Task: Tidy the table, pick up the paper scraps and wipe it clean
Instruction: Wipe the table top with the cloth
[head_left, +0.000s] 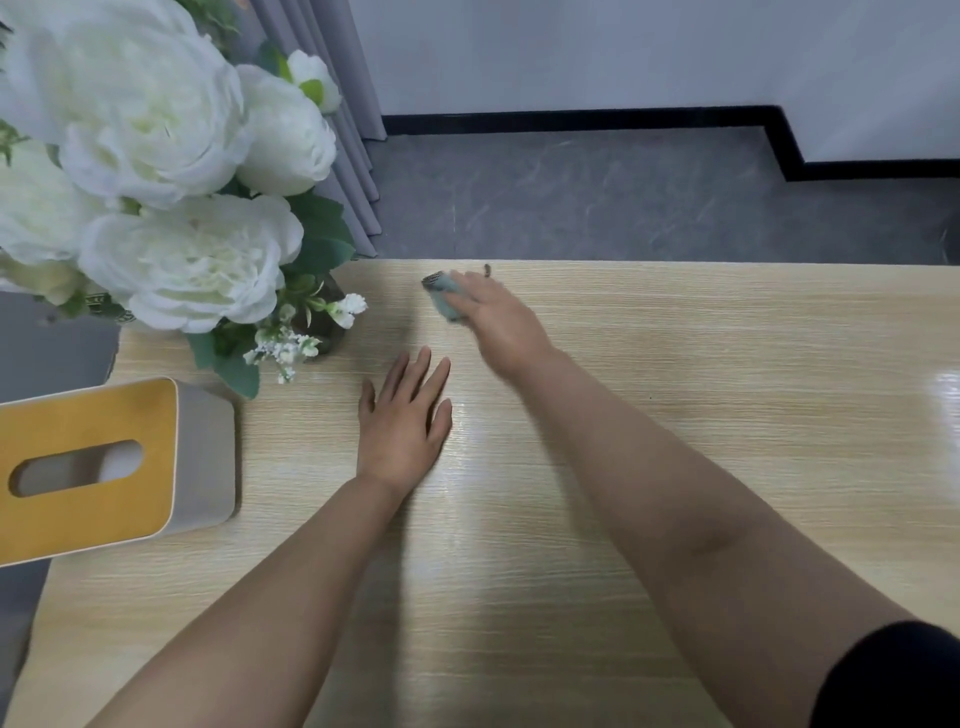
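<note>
While the person leans over the pale wooden table (675, 415), both bare arms stretch out across it. The right hand (493, 317) is far out near the table's back edge, blurred, pressing down on a small green-grey cloth (444, 296) that lies flat against the wood. The cloth pokes out from under the fingers on the left side; the blur hides how far the fingers bend over it, so I cannot say whether they clasp it or only press it down. Just past the hand, at the very back edge, sits a tiny dark scrap (487, 269), too small and smeared to identify.

The left hand (405, 415) lies palm down on the table, fingers straight and slightly spread, holding nothing. It rests nearer the person than the right hand, a little to the left of it, and apart from the cloth.

On the left stands a bunch of white flowers (156, 171) with green leaves, its vase (330, 322) mostly hidden behind the blooms. Nearer, at the table's left edge, is a grey tissue box (205, 457) with a yellow-orange lid and an oval slot. A dark sleeve (893, 680) shows at the lower right. Beyond the table are a grey floor (623, 197), a black skirting strip, a white wall and grey curtains (358, 171).
</note>
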